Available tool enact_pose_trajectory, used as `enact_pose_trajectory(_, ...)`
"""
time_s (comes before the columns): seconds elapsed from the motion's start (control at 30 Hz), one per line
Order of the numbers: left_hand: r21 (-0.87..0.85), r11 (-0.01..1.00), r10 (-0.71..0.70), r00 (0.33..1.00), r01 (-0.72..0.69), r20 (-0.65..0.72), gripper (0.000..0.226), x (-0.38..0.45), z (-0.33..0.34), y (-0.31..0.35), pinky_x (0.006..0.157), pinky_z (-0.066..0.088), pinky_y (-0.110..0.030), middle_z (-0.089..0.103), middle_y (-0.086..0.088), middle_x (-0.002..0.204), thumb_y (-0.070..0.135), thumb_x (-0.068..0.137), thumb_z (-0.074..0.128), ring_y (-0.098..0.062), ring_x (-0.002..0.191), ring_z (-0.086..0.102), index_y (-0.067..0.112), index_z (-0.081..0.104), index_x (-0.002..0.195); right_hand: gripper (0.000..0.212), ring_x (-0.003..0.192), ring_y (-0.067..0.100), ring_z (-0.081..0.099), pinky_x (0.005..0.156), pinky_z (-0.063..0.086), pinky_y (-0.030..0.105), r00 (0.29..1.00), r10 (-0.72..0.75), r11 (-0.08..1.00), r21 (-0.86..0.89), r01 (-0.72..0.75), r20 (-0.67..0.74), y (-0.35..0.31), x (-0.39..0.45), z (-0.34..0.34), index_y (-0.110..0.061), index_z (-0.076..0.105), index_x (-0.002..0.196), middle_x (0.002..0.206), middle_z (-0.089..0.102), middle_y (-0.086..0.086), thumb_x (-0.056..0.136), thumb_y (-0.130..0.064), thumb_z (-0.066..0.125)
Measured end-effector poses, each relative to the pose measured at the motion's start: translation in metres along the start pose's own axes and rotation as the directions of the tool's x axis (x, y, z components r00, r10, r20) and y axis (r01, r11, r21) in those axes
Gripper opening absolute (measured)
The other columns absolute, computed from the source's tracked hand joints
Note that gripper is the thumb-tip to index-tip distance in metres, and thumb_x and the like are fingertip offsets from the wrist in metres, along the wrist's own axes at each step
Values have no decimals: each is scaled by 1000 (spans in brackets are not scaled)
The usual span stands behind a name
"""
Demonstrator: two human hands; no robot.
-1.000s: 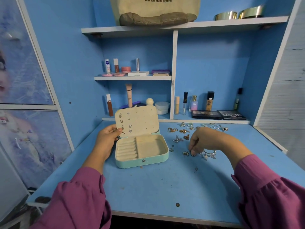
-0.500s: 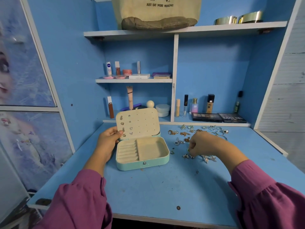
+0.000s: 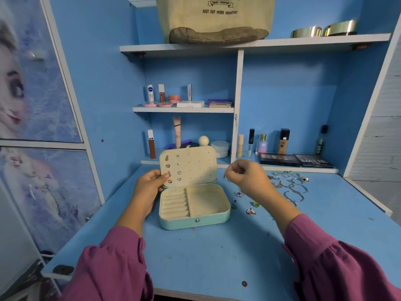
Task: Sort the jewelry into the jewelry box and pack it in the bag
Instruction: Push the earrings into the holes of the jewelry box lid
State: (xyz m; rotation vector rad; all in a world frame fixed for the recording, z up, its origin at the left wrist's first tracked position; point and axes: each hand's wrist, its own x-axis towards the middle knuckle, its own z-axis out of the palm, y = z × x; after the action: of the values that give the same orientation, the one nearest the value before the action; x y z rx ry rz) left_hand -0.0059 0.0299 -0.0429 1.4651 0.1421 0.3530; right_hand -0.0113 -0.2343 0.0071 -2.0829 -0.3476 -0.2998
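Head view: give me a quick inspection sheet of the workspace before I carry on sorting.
Surface: blue desk, scuffed, small specks near the front edge.
Job's things: jewelry box open, lid upright with earrings pinned on its left part; ring rolls and tray bare. Loose jewelry right of the box. Bag on the top shelf.
Clutter: cosmetics on the shelves, two metal tins on top.
Grippers: left hand holds the lid's edge; right hand raised, fingers curled, seemingly pinching a small piece.
Cables: nothing seen.
Surroundings: cartoon poster on the left.
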Motion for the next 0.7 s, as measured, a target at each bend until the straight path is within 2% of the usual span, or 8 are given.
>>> enact_pose_trajectory(0.1, -2, 1000, 13, 1000, -13, -7, 8, 1, 0, 0, 68, 43, -31, 74, -9, 91, 6, 87, 64, -9, 60, 60, 9, 70, 91, 12, 53, 0, 45, 50, 34, 15, 998, -33, 999, 9, 34, -52, -4, 8, 28, -23, 62, 74, 71, 57, -12, 85, -21, 62)
enact_pose_trajectory(0.17, -7, 1000, 18, 1000, -18, -4, 8, 2, -1, -1, 66, 43, -29, 74, -9, 92, 7, 87, 64, -11, 63, 60, 10, 70, 90, 9, 60, 0, 48, 53, 35, 16, 996, -44, 999, 22, 46, -80, -6, 13, 46, -22, 64, 77, 78, 59, -12, 86, -22, 62)
enact_pose_trajectory(0.33, -6, 1000, 28, 1000, -28, -3, 9, 1, 0, -1, 63, 41, -25, 74, -7, 91, 7, 87, 63, -7, 60, 60, 11, 70, 91, 11, 79, 13, 56, 70, 48, 30, 981, -75, 997, -24, 72, -178, -20, 30, 78, -17, 69, 84, 87, 60, -4, 86, -25, 62)
enact_pose_trajectory(0.53, -4, 999, 41, 999, -41, -1, 9, 3, 0, -2, 65, 41, -27, 74, -8, 93, 7, 87, 64, -20, 80, 63, 12, 70, 90, 15, 78, 16, 60, 68, 51, 32, 969, -92, 990, -123, 64, -231, -33, 44, 90, -21, 70, 84, 86, 65, -5, 85, -31, 59)
enact_pose_trajectory(0.7, 4, 999, 42, 999, -42, 5, 10, 4, -1, -3, 68, 41, -30, 74, -8, 95, 8, 87, 64, -22, 85, 63, 13, 71, 93, 17, 80, 18, 61, 69, 51, 30, 973, -88, 981, -188, 48, -212, -35, 45, 90, -22, 71, 83, 85, 69, -4, 86, -33, 59)
